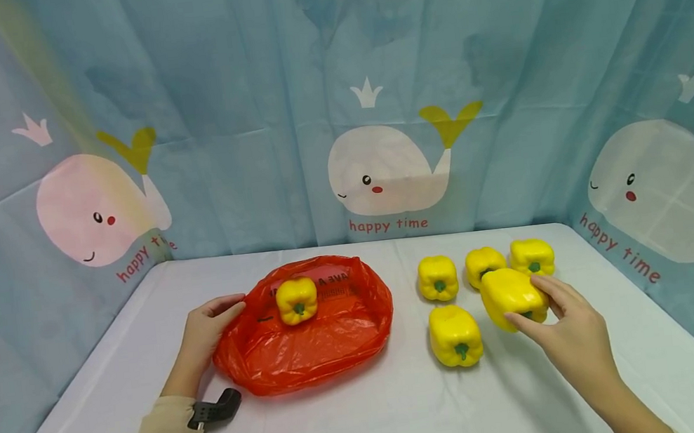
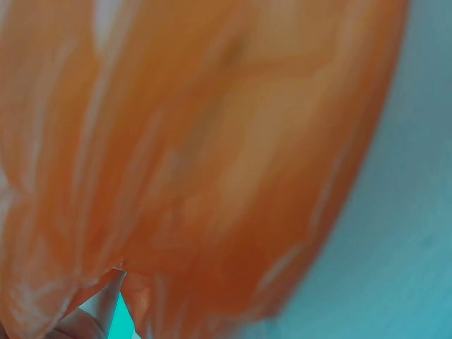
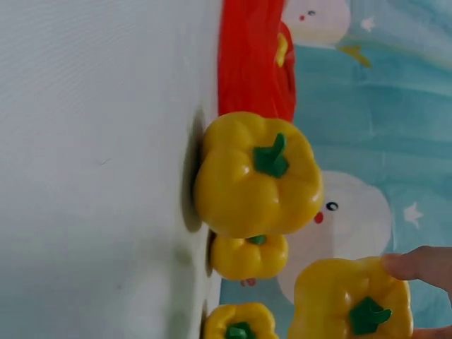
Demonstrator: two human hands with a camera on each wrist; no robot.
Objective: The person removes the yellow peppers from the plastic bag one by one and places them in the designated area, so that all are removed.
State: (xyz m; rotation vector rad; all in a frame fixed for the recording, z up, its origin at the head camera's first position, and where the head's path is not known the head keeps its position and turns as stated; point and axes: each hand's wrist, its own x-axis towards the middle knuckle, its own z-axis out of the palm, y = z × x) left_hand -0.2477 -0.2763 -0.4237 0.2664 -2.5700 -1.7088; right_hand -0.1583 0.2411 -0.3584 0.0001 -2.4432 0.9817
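My left hand (image 1: 204,337) pinches the left rim of a red plastic bag (image 1: 311,361), which lies spread with its mouth up. Inside the bag sits one yellow bell pepper (image 1: 296,301) with a green stem. In the left wrist view the bag (image 2: 198,162) fills most of the picture, and bits of the fingers (image 2: 79,326) show at the bottom. My right hand (image 1: 572,341) grips another yellow bell pepper (image 1: 510,294) between thumb and fingers, raised above the table on the right. That held pepper (image 3: 353,304) shows at the lower right of the right wrist view.
Several more yellow bell peppers stand right of the bag: a near one (image 1: 455,336), a back one (image 1: 438,277) and others (image 1: 532,257) behind the held pepper. A white cloth (image 1: 393,416) covers the table. Blue whale-print curtains (image 1: 255,184) hang behind and at both sides.
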